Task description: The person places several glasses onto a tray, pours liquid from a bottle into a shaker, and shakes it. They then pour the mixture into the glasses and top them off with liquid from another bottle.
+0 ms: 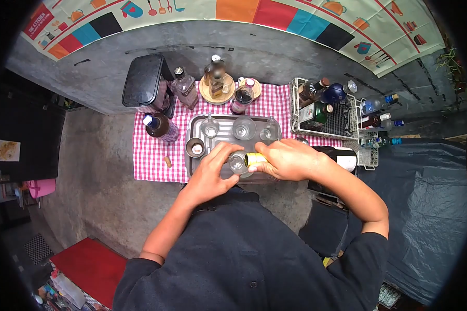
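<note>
Left hand [213, 168] curled around small glass [237, 163], near edge of metal tray [192, 160] on checked worktop [150, 150]. Right hand [285, 159] closed on dark bottle [337, 155], gold neck tilted left, touching glass rim. Three glasses [244, 128] at far side.

A red panel [38, 22] on the patterned wall banner [275, 13], at about ten o'clock, reads "THE KITCHEN"; the bottle labels are too small to read.
</note>
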The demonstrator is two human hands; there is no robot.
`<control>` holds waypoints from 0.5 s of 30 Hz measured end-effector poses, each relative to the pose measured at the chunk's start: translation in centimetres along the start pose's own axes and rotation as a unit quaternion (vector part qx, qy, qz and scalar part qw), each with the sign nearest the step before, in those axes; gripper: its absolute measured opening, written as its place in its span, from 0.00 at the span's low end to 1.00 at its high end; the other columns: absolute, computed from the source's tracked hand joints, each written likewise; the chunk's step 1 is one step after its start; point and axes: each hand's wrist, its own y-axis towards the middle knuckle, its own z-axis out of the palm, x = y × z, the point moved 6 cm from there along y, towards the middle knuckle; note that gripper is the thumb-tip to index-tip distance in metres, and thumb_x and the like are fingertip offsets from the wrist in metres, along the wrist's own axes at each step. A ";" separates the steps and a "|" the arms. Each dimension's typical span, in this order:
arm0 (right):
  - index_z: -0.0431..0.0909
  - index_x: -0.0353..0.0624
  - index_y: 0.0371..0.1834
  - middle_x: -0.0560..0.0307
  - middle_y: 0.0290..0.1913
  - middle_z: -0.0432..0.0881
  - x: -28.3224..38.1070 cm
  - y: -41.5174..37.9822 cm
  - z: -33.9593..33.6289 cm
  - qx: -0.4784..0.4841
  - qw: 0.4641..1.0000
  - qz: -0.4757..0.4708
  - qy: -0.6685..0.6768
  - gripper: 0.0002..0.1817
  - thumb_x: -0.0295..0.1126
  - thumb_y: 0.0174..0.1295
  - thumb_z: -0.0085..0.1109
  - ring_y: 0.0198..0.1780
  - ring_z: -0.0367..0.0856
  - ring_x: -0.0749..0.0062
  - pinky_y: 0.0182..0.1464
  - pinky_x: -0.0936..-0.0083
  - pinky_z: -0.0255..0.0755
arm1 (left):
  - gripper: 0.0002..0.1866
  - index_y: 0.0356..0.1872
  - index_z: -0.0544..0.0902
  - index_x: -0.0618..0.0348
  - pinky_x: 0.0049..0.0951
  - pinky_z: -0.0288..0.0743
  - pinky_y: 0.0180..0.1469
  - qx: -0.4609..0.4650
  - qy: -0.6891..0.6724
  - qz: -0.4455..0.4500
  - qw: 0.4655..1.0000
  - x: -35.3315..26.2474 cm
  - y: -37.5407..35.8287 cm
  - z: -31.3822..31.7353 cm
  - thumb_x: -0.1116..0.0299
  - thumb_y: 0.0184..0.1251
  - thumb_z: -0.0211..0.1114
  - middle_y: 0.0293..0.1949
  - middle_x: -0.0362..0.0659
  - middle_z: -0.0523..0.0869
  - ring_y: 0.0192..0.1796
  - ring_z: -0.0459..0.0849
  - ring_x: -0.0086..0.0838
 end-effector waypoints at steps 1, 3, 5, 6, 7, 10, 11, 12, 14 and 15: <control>0.68 0.34 0.45 0.40 0.24 0.81 0.0 0.0 0.0 -0.007 1.000 -0.003 -0.005 0.28 0.55 0.71 0.46 0.31 0.81 0.39 0.34 0.50 0.72 | 0.29 0.57 0.74 0.61 0.38 0.73 0.58 0.000 0.000 0.000 1.000 0.0 0.0 0.1 0.77 0.48 0.66 0.50 0.50 0.77 0.56 0.78 0.45; 0.68 0.34 0.45 0.42 0.23 0.80 -0.1 0.0 0.0 -0.004 1.000 -0.001 -0.003 0.28 0.55 0.71 0.46 0.31 0.81 0.39 0.34 0.50 0.72 | 0.29 0.57 0.74 0.61 0.38 0.73 0.58 0.000 -0.015 -0.016 1.000 0.2 0.1 0.2 0.78 0.48 0.66 0.50 0.50 0.77 0.56 0.78 0.46; 0.69 0.34 0.45 0.43 0.22 0.80 -0.2 0.1 0.0 -0.002 1.000 0.000 0.000 0.28 0.56 0.71 0.46 0.31 0.82 0.40 0.34 0.50 0.72 | 0.29 0.57 0.74 0.60 0.38 0.73 0.57 -0.001 -0.011 -0.013 1.000 0.3 0.1 0.2 0.78 0.48 0.66 0.50 0.50 0.77 0.55 0.78 0.46; 0.69 0.34 0.45 0.43 0.22 0.80 -0.3 0.1 0.0 -0.001 1.000 0.001 -0.002 0.28 0.56 0.71 0.46 0.31 0.82 0.40 0.35 0.50 0.72 | 0.29 0.57 0.74 0.60 0.38 0.73 0.57 -0.002 -0.007 -0.010 1.000 0.3 0.2 0.2 0.78 0.48 0.66 0.50 0.50 0.77 0.55 0.79 0.46; 0.69 0.35 0.46 0.44 0.21 0.80 -0.3 0.1 0.0 0.000 1.000 0.002 -0.004 0.29 0.56 0.71 0.46 0.31 0.82 0.41 0.35 0.51 0.73 | 0.29 0.57 0.74 0.60 0.38 0.73 0.57 -0.001 -0.006 -0.011 1.000 0.3 0.2 0.3 0.78 0.48 0.66 0.50 0.50 0.77 0.55 0.79 0.46; 0.69 0.35 0.46 0.44 0.22 0.81 -0.2 0.1 -0.1 0.005 1.000 0.009 -0.006 0.28 0.56 0.71 0.46 0.31 0.82 0.41 0.35 0.51 0.73 | 0.29 0.57 0.74 0.60 0.38 0.73 0.57 0.001 -0.022 -0.020 1.000 0.6 0.2 0.4 0.78 0.48 0.67 0.50 0.50 0.77 0.55 0.79 0.46; 0.69 0.35 0.46 0.44 0.22 0.81 -0.4 0.2 0.0 0.004 1.000 0.009 -0.005 0.28 0.56 0.71 0.46 0.31 0.82 0.41 0.35 0.51 0.73 | 0.29 0.57 0.74 0.60 0.38 0.73 0.57 -0.002 -0.019 -0.018 1.000 0.7 0.2 0.5 0.78 0.48 0.66 0.50 0.50 0.77 0.55 0.78 0.46; 0.69 0.35 0.45 0.44 0.22 0.81 -0.5 0.2 0.1 -0.004 1.000 0.004 -0.011 0.28 0.56 0.71 0.46 0.31 0.83 0.41 0.35 0.51 0.73 | 0.29 0.58 0.74 0.60 0.38 0.73 0.57 -0.005 -0.015 -0.015 1.000 0.6 0.3 0.5 0.78 0.48 0.66 0.50 0.50 0.77 0.55 0.78 0.46; 0.69 0.35 0.45 0.44 0.22 0.81 -0.5 0.3 0.0 -0.012 1.000 -0.002 -0.018 0.28 0.56 0.71 0.46 0.32 0.83 0.42 0.35 0.51 0.73 | 0.29 0.58 0.74 0.60 0.38 0.73 0.57 -0.003 -0.017 -0.017 1.000 0.6 0.4 0.5 0.78 0.48 0.66 0.50 0.50 0.77 0.55 0.78 0.46; 0.70 0.34 0.45 0.41 0.25 0.82 -0.4 0.2 -0.3 -0.005 1.000 0.002 -0.015 0.28 0.54 0.71 0.47 0.33 0.83 0.41 0.36 0.51 0.75 | 0.30 0.58 0.74 0.60 0.38 0.73 0.57 -0.003 -0.019 -0.019 1.000 0.6 0.4 0.5 0.78 0.48 0.66 0.50 0.50 0.77 0.55 0.78 0.46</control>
